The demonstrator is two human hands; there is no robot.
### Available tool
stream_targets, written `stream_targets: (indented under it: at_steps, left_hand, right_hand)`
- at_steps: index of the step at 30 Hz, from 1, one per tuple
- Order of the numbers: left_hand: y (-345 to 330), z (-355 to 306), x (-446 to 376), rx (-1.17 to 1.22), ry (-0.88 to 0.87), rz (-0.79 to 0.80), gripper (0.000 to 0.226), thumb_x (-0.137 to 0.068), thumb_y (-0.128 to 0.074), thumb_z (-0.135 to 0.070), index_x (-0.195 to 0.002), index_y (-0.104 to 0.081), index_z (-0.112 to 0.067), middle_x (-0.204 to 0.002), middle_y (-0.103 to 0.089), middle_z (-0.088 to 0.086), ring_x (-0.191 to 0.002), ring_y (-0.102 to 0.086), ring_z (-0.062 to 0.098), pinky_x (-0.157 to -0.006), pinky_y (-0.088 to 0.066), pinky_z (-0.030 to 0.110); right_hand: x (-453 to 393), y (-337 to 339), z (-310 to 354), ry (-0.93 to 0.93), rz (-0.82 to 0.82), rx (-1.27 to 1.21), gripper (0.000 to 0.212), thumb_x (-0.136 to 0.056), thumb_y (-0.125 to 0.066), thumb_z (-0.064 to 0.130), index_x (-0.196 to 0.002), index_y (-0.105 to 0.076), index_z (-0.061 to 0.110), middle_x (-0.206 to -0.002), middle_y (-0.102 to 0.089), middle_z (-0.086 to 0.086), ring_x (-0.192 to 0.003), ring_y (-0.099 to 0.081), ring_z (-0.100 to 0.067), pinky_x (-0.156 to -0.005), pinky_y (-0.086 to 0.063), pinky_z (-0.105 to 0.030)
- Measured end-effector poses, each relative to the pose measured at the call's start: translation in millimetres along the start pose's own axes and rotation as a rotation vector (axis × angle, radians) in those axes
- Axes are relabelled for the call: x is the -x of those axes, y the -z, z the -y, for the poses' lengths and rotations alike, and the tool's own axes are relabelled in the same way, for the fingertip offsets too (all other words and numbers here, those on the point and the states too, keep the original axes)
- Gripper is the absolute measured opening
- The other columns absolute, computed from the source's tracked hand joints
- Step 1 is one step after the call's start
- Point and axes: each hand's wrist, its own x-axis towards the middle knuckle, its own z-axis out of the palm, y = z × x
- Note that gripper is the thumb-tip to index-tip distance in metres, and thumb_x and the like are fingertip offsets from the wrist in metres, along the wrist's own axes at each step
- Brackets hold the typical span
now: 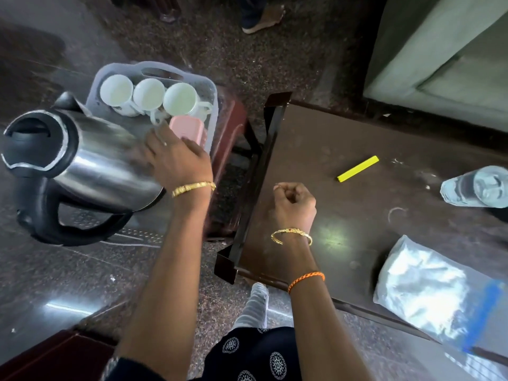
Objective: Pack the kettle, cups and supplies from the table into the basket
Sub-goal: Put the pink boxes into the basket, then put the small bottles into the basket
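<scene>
A steel kettle [90,160] with a black lid and handle stands tilted in the near part of the grey plastic basket [211,105]. My left hand [176,160] lies flat against the kettle's side, fingers spread. Three white cups [148,93] sit in a row at the basket's far end, with a pink box [189,129] beside them. My right hand [295,204] is a closed fist resting on the dark table [343,215], holding nothing I can see. On the table lie a yellow stick [358,169], a clear water bottle [478,187] and a silvery bag [428,292].
The basket rests on a reddish-brown stool [228,138] left of the table. Another person's foot [262,20] stands on the speckled floor at the top. A green-grey cabinet [445,50] is behind the table. My own foot [254,306] is near the table's corner.
</scene>
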Motion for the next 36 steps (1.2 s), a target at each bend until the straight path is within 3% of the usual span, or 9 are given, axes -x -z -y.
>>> stream_targets:
  at_steps: [4,7,10,14,17,22,26,31,36]
  left_hand:
    - [-9.9,-38.9,89.4,0.279,-0.247,-0.072,0.027,-0.082,-0.05,-0.011,-0.105,-0.059,-0.002,-0.103,-0.062,0.022,-0.097,-0.055,0.039,-0.085,-0.038,0.043]
    - [-35.1,-68.3,159.3,0.498,-0.223,0.324,0.018,-0.087,-0.052,-0.009,-0.101,-0.061,-0.003,-0.096,-0.068,0.017,-0.09,-0.061,0.035,-0.08,-0.043,0.037]
    - [-66.8,-89.2,213.7,0.492,-0.109,0.649,0.017,-0.09,-0.053,-0.016,-0.104,-0.06,-0.009,-0.097,-0.071,0.012,-0.092,-0.065,0.031,-0.078,-0.047,0.032]
    - [-96.0,-128.5,263.2,0.416,-0.272,0.852,0.011,-0.089,-0.054,-0.016,-0.095,-0.063,-0.013,-0.092,-0.072,0.01,-0.087,-0.067,0.031,-0.073,-0.048,0.032]
    - [-110.4,-170.4,299.4,0.344,-0.475,0.951,0.012,-0.087,-0.055,-0.013,-0.092,-0.065,-0.012,-0.091,-0.073,0.012,-0.084,-0.068,0.03,-0.071,-0.051,0.032]
    - [-126.3,-250.7,374.8,0.349,-0.714,1.054,0.013,-0.084,-0.055,-0.006,-0.091,-0.066,-0.008,-0.088,-0.072,0.013,-0.082,-0.066,0.03,-0.073,-0.048,0.031]
    - [-148.2,-308.5,435.0,0.347,-0.877,1.098,0.029,-0.082,-0.058,-0.001,-0.11,-0.063,-0.003,-0.107,-0.062,0.02,-0.099,-0.059,0.034,-0.09,-0.043,0.035]
    - [-183.0,-353.4,480.2,0.304,-1.018,1.065,0.049,-0.082,-0.063,-0.009,-0.129,-0.052,-0.011,-0.119,-0.052,0.017,-0.108,-0.052,0.03,-0.097,-0.041,0.036]
    - [-213.8,-362.5,487.6,0.169,-1.105,1.04,0.035,-0.088,-0.057,-0.006,-0.122,-0.058,-0.009,-0.124,-0.051,0.015,-0.112,-0.051,0.03,-0.093,-0.045,0.036]
  right_hand:
    - [-2.9,30.3,-6.5,-0.02,-0.023,0.005,0.013,-0.08,-0.064,0.012,-0.07,-0.063,0.021,-0.057,-0.06,0.013,-0.053,-0.056,-0.003,-0.055,-0.044,-0.018]
    - [-10.1,69.2,-26.6,-0.022,-0.068,0.046,0.008,-0.081,-0.065,0.011,-0.073,-0.063,0.011,-0.066,-0.068,-0.002,-0.061,-0.058,-0.014,-0.06,-0.041,-0.021]
    - [-19.9,117.8,-54.7,-0.068,-0.149,0.062,0.016,-0.081,-0.066,0.013,-0.069,-0.058,0.02,-0.067,-0.066,0.002,-0.063,-0.059,-0.013,-0.061,-0.043,-0.022]
    - [-39.9,194.1,-89.0,-0.166,-0.375,0.028,0.009,-0.08,-0.064,0.009,-0.072,-0.062,0.013,-0.066,-0.064,0.001,-0.065,-0.059,-0.017,-0.066,-0.045,-0.027]
    - [-58.2,254.6,-106.7,-0.221,-0.528,-0.063,0.006,-0.079,-0.062,0.006,-0.074,-0.064,0.006,-0.066,-0.064,-0.001,-0.066,-0.061,-0.018,-0.061,-0.043,-0.019]
    - [-91.4,355.4,-123.5,-0.241,-0.853,-0.089,0.004,-0.078,-0.062,0.002,-0.08,-0.065,-0.001,-0.071,-0.065,-0.014,-0.066,-0.056,-0.021,-0.059,-0.036,-0.007]
    - [-117.7,426.1,-151.6,-0.341,-1.011,-0.051,0.022,-0.074,-0.061,0.001,-0.095,-0.063,-0.004,-0.096,-0.06,-0.029,-0.091,-0.057,-0.039,-0.082,-0.038,-0.03]
    - [-144.4,469.0,-181.3,-0.422,-0.906,-0.035,0.048,-0.073,-0.062,0.011,-0.12,-0.053,0.007,-0.119,-0.043,-0.024,-0.102,-0.052,-0.035,-0.092,-0.037,-0.029]
    - [-153.5,475.2,-196.6,-0.446,-0.774,0.045,0.024,-0.077,-0.06,0.005,-0.101,-0.063,0.004,-0.112,-0.048,-0.024,-0.091,-0.056,-0.037,-0.076,-0.035,-0.02]
